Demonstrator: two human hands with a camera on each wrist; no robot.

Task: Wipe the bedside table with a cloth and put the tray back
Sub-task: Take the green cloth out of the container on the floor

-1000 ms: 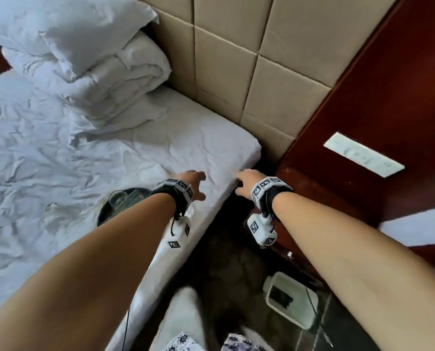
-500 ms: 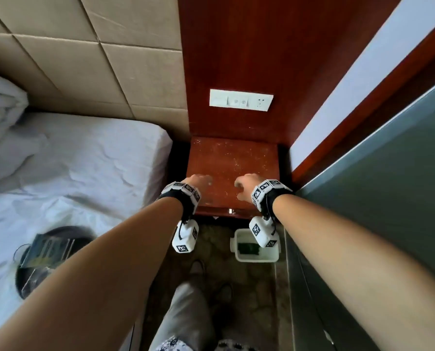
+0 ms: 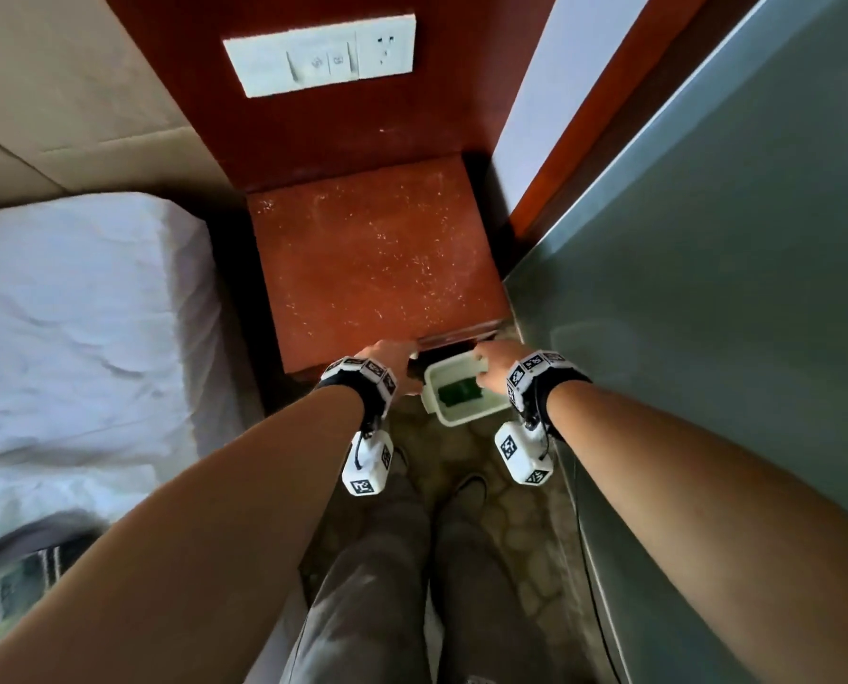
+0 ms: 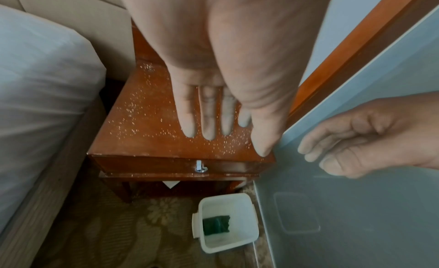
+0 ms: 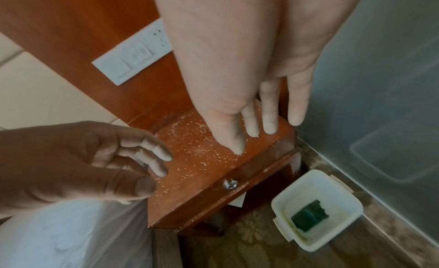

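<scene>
The bedside table [image 3: 377, 269] is red-brown wood, its top dotted with pale specks. Both hands hover empty at its front edge. My left hand [image 3: 392, 360] has straight fingers [image 4: 209, 121] above the top. My right hand [image 3: 493, 362] reaches out beside it, with fingers [image 5: 268, 118] straight too. On the floor below stands a white bin [image 3: 437, 402] holding a folded green cloth [image 3: 459, 391], also seen as green cloth [image 4: 216, 225]. A dark round tray [image 3: 17, 570] lies blurred on the bed at lower left.
The white mattress [image 3: 81, 313] flanks the table on the left, and a grey glass panel [image 3: 708, 288] on the right. A switch plate [image 3: 321, 54] is on the wood wall behind. The drawer has a metal knob [image 4: 200, 167]. My legs [image 3: 387, 585] stand on patterned carpet.
The view swung from the bed to the bedside table. Both hands left the mattress edge and came to the table's front edge, now above the white bin. They hold nothing throughout.
</scene>
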